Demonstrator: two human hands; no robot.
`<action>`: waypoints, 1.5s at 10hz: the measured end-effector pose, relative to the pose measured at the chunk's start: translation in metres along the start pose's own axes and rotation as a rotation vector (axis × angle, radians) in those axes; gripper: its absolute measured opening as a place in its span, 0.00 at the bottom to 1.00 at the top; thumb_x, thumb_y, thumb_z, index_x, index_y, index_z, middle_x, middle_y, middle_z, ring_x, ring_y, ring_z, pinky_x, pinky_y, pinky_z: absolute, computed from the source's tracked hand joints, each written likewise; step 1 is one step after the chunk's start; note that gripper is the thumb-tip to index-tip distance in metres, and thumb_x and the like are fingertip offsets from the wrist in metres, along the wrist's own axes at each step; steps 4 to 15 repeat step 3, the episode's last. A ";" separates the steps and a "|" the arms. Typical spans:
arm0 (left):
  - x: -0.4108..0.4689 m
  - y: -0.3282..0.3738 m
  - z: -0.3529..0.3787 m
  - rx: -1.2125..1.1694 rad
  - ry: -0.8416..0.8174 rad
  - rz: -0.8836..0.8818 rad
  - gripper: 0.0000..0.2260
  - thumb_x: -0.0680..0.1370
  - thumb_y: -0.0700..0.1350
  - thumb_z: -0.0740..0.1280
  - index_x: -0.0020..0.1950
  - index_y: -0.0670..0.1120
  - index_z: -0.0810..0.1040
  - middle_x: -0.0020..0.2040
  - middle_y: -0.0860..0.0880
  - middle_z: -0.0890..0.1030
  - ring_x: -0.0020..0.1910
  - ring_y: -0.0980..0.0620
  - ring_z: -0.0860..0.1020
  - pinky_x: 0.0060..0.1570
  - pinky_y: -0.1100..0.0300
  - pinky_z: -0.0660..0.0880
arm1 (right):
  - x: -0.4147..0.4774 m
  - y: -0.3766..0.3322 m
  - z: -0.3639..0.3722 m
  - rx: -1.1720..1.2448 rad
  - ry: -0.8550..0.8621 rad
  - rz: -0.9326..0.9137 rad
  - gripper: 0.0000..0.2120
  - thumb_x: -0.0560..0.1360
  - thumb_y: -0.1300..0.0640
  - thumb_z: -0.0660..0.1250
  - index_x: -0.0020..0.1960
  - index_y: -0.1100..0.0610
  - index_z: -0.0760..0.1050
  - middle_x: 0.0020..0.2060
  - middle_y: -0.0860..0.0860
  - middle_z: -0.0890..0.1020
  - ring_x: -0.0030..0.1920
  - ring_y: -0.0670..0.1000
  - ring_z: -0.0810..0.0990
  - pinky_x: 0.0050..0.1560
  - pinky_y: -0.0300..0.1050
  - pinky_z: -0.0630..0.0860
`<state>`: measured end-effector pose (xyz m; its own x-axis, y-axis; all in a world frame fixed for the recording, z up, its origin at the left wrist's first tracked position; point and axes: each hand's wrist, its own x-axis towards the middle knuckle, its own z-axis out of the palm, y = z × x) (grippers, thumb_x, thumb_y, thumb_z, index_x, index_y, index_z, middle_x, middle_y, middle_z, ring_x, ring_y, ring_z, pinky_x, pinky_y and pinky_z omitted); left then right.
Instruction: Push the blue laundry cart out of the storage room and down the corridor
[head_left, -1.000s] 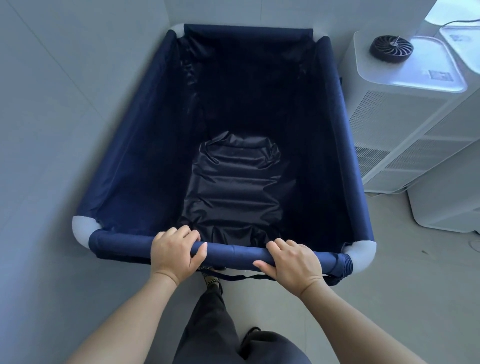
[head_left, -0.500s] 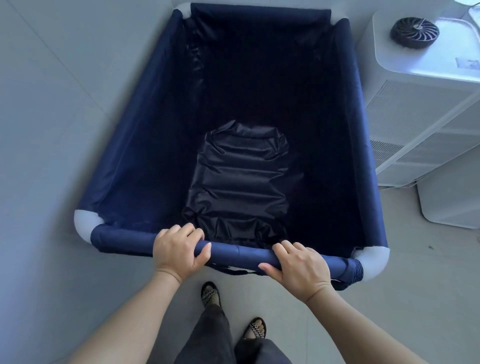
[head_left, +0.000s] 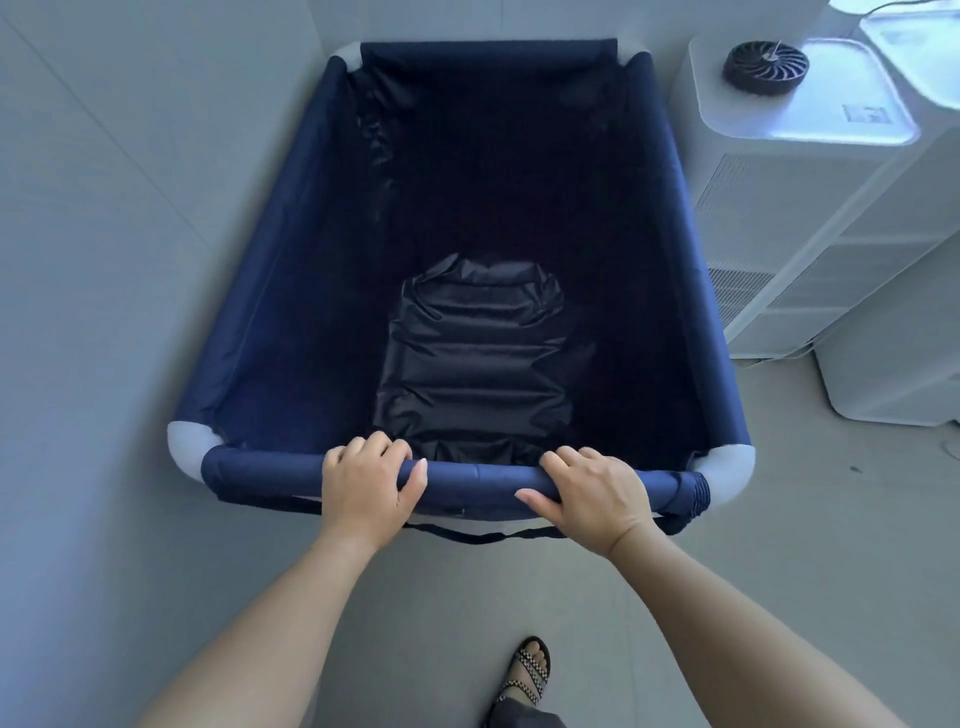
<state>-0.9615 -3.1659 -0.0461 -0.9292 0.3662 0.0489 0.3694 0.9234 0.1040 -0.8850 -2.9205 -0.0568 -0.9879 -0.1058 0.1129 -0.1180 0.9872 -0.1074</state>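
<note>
Hands grip the near rail of the blue cart

Closest to the camera, a foot in a black-and-white woven sandal (head_left: 527, 670) stands on the pale grey floor (head_left: 779, 545), with the edge of a dark trouser leg (head_left: 524, 719) just below it. The bare left forearm (head_left: 270, 623) and right forearm (head_left: 727, 623) reach forward on either side of it. The left hand (head_left: 366, 480) grasps the padded navy near rail (head_left: 472, 475) left of its middle, fingers curled over the top and thumb lying along the rail. The right hand (head_left: 592, 493) clasps the same rail right of its middle, fingers wrapped over the top and thumb stretched along the near face toward the other hand. A bare stretch of rail lies between them. A thin dark strap (head_left: 483, 535) hangs in a shallow loop under the rail.

The rail belongs to the blue fabric laundry cart (head_left: 291, 270), a deep rectangular bin of navy cloth with rounded white corner pieces (head_left: 189, 447). It stands on the floor straight ahead of the person. Its left side runs close along a grey wall (head_left: 104, 208), and its far rail (head_left: 488, 54) is near the wall at the back. A glossy, creased black sheet (head_left: 475, 358) lies on its bottom toward the near end.

Just beside the cart's right side stands a tall white appliance with louvred panels (head_left: 779, 218), with a round black fan (head_left: 766, 62) on its top. A second white unit (head_left: 893, 364) stands nearer the person, to the right of the cart and apart from it.
</note>
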 end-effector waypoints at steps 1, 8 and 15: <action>-0.009 -0.001 -0.004 0.049 -0.115 -0.001 0.22 0.77 0.61 0.53 0.55 0.47 0.77 0.52 0.49 0.78 0.51 0.46 0.77 0.57 0.48 0.69 | 0.001 -0.003 -0.004 0.023 -0.070 0.030 0.27 0.74 0.34 0.48 0.45 0.55 0.74 0.37 0.50 0.77 0.36 0.53 0.74 0.33 0.45 0.66; -0.041 -0.005 -0.023 0.089 -0.115 -0.021 0.28 0.78 0.60 0.55 0.74 0.47 0.60 0.73 0.49 0.64 0.71 0.49 0.63 0.72 0.43 0.54 | -0.016 -0.029 -0.023 0.140 0.070 0.142 0.20 0.75 0.43 0.61 0.57 0.58 0.73 0.54 0.51 0.75 0.51 0.53 0.75 0.51 0.50 0.70; -0.041 -0.005 -0.023 0.089 -0.115 -0.021 0.28 0.78 0.60 0.55 0.74 0.47 0.60 0.73 0.49 0.64 0.71 0.49 0.63 0.72 0.43 0.54 | -0.016 -0.029 -0.023 0.140 0.070 0.142 0.20 0.75 0.43 0.61 0.57 0.58 0.73 0.54 0.51 0.75 0.51 0.53 0.75 0.51 0.50 0.70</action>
